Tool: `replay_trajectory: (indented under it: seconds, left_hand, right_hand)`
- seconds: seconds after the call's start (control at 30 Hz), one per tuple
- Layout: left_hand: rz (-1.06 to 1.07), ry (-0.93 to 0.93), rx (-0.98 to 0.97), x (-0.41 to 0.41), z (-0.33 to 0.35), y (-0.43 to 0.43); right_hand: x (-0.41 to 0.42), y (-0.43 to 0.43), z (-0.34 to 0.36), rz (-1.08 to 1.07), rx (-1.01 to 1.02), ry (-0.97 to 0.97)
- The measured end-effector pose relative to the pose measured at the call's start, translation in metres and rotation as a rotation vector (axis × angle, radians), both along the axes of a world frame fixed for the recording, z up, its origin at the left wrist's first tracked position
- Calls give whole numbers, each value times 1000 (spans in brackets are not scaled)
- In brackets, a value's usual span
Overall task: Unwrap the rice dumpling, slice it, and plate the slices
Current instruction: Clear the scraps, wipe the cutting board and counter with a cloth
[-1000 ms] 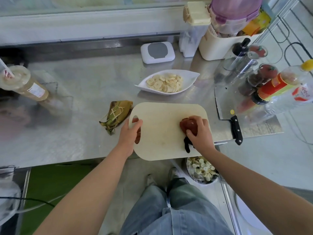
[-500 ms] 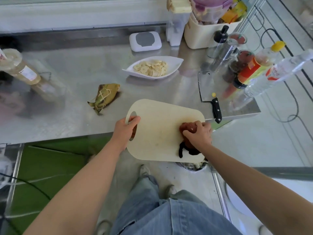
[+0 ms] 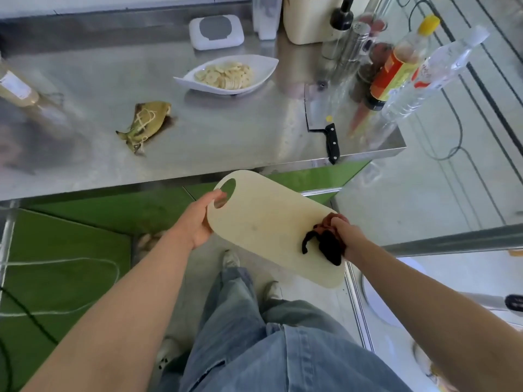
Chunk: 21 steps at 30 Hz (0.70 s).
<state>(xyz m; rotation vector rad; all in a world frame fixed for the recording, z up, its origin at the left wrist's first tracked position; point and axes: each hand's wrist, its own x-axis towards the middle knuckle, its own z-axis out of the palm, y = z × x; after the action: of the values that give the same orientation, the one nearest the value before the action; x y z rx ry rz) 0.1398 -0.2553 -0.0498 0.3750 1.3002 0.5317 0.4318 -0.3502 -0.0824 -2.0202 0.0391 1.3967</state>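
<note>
1. Head view: the steel table [image 3: 226, 148] fills the far half of what I see. Its near edge runs left to right just beyond the hands.
2. The jeans [image 3: 254, 349] of the person take up the near middle.
3. The pale board [image 3: 268, 227] is off the table. It is held in the air on the near side of the table edge, above the jeans. Its holed end points far-left and its other end near-right.
4. The left hand [image 3: 198, 224] grips the board's holed end with the thumb on top beside the hole. The fingers are underneath, out of my sight.
5. The right hand [image 3: 349, 236] is curled round a dark red and black cloth [image 3: 325, 244], holding it against the board's right part.
6. Bottles [image 3: 396, 69] stand together at the far right of the table.
7. A white plate [image 3: 266, 67] of pale round slices sits far, about centre.
8. A cleaver [image 3: 315, 108] lies right of the plate, just left of the bottles. Its black handle reaches the table's near edge.
9. The dumpling [image 3: 150, 120] lies on the table left of centre, wrapped in leaf and tied with pale string. It is well apart from both hands and nearer than the plate.
10. A white box [image 3: 216, 31] with a grey top sits beyond the plate.
</note>
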Motion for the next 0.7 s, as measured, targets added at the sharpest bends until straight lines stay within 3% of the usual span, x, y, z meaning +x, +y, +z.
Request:
replay_trajectory:
  seconds: [0.23,0.37,0.47,0.53,0.7]
  left_hand:
    - [-212,-168,-94,33,-12,-30]
    - [-236,-158,-103,45,-18,-36]
    - [-233,-95,-51,54,-22,-39]
    - [-223,-55,-29,59,-26,-42]
    - [-245,52,60,73,-30,-57]
  right_hand:
    - [17,-12,12,-84,-51,-64]
    - [22,-16,4,-46,-117,-102]
    - [19,-12,4,219,-154,-350]
    - [16,-8,6,326,-44,-489]
    - [-18,-3,9,581,172,-522]
